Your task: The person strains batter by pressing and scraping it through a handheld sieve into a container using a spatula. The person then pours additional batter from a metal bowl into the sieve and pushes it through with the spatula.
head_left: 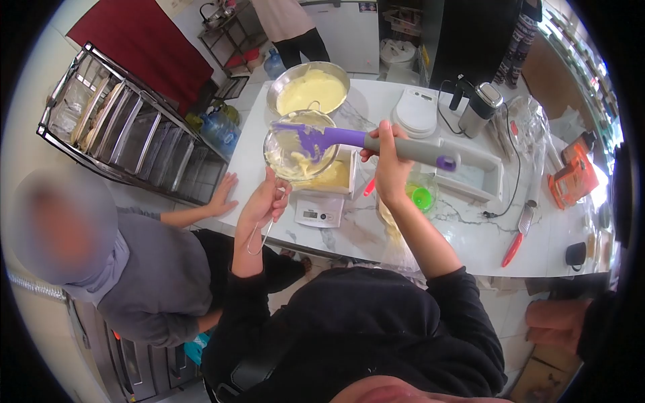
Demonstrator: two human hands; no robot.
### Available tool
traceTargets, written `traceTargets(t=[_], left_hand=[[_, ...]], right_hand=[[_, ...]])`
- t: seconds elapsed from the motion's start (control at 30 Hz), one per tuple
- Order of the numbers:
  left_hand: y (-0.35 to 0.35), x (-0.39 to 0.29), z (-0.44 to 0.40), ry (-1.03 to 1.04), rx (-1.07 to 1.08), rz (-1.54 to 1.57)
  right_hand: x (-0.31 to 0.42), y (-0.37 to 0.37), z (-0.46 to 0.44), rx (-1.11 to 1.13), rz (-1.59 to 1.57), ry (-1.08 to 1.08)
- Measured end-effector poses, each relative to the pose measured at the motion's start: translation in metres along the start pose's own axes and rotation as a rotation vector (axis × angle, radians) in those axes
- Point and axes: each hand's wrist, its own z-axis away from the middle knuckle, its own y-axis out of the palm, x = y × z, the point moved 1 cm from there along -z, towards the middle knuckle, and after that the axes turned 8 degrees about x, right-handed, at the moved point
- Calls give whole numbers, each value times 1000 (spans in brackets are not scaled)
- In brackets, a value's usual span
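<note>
My right hand (391, 161) is wrapped round the grey handle of a purple spatula (336, 138), whose batter-smeared blade lies over a round strainer (272, 151). The strainer's wire handle is in my left hand (264, 198), with its fingers closed. Pale yellow batter clings inside the strainer. Underneath is a rectangular tin (351, 176) with yellow batter in it, partly hidden by the strainer. The tin rests on a small white kitchen scale (318, 213). Behind the strainer stands a large metal bowl (271, 98) of pale yellow batter.
A co-worker (158, 265) stands at the left, one hand on the table edge (235, 213). To the right are a second scale (416, 111), an empty rectangular tin (470, 176), a hand mixer (480, 109), a red-handled grater (521, 235) and an orange packet (574, 176).
</note>
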Motion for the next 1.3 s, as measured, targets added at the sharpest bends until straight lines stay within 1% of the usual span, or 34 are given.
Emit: traceTargets(t=[0.1,0.2,0.23,0.33,0.37,0.47,0.6,0.7,0.8,0.83,0.93,0.97,1.07,1.1,1.2,1.23,1.3], left_hand=[[-4,1,1,-7,-14,3],[-7,3,0,18,28,2],[-7,3,0,4,29,13],[-7,3,0,-21,36,36],[-9,5,-1,-19,42,41],[-12,10,0,-10,37,26],[-18,14,-3,-26,46,33],[-19,17,-7,-57,31,44],[-21,19,-9,-44,51,36],[-22,17,-9,-29,55,27],[-21,16,-8,-9,55,8],[-20,14,-8,-7,51,7],[-20,16,-7,-6,52,8],[-20,16,-7,-6,56,7],[-21,18,-7,-19,51,19],[-21,17,-6,-9,52,12],[-20,15,-4,11,55,-4]], right_hand=[[-13,-27,0,366,364,-338],[-1,-37,4,655,547,-494],[-1,-40,8,701,500,-351],[18,-50,10,908,565,-433],[20,-54,9,940,563,-508],[37,-60,11,1022,569,-500],[57,-65,7,1076,588,-456],[77,-65,7,1127,698,-429],[96,-61,4,1129,755,-494],[97,-62,0,1078,727,-527],[84,-64,-9,792,634,-492],[76,-62,-13,707,577,-541],[54,-62,-19,472,458,-451],[44,-63,-23,437,401,-414],[15,-68,-39,366,262,-357],[10,-65,-41,395,229,-311],[-2,-58,-48,376,99,-245]])
